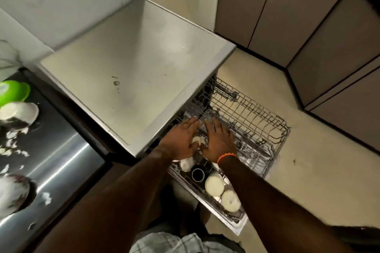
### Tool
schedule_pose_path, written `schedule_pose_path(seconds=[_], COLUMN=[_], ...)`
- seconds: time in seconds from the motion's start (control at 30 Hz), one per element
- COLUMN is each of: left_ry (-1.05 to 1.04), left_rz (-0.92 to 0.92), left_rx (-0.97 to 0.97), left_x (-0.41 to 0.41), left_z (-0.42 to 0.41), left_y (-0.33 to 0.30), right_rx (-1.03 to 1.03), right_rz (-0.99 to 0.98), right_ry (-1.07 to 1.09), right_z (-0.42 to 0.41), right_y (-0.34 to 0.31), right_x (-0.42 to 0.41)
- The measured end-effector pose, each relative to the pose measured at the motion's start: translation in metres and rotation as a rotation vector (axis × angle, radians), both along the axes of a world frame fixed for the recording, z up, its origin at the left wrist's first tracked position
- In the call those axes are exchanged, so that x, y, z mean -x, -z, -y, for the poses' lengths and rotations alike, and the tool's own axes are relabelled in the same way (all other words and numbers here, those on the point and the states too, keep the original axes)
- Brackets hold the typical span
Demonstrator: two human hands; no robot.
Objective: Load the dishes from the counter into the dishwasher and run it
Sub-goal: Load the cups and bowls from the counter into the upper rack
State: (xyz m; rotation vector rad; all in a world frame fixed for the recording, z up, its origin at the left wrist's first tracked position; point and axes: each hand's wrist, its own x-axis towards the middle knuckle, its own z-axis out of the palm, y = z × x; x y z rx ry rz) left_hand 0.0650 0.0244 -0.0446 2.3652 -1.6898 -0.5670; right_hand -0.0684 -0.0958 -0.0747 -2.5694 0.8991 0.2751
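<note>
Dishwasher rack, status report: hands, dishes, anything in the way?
Both hands, left hand and right hand, on small white dish over upper rack. Dishes remain on counter. Nothing blocking.

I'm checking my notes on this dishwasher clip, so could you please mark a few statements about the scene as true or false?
1. Both hands are over the pulled-out dishwasher rack. True: the left hand and right hand lie side by side over it.
2. The right wrist wears an orange band. True.
3. The rack holds no dishes. False: white bowls and a dark cup sit in its near end.
4. A green bowl sits at the left edge, by the sink. True.
5. The cabinet doors stand open. False: they are closed.
</note>
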Motion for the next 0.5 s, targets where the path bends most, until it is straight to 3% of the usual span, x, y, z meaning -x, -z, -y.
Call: schedule_pose_path(seconds=[0.17, 0.5], left_ry=[-0.087, -0.457], left_rz=[0.099, 0.229], left_rx=[0.143, 0.064], left_x=[-0.017, -0.087], left_z=[-0.031, -0.149], left_y=[-0.032, -0.058], right_rx=[0.108, 0.26], right_rz=[0.061, 0.214], right_ry=[-0.109, -0.402], right_z=[-0.008, -0.087], right_y=[-0.032, -0.081], right_x=[-0.029, -0.134])
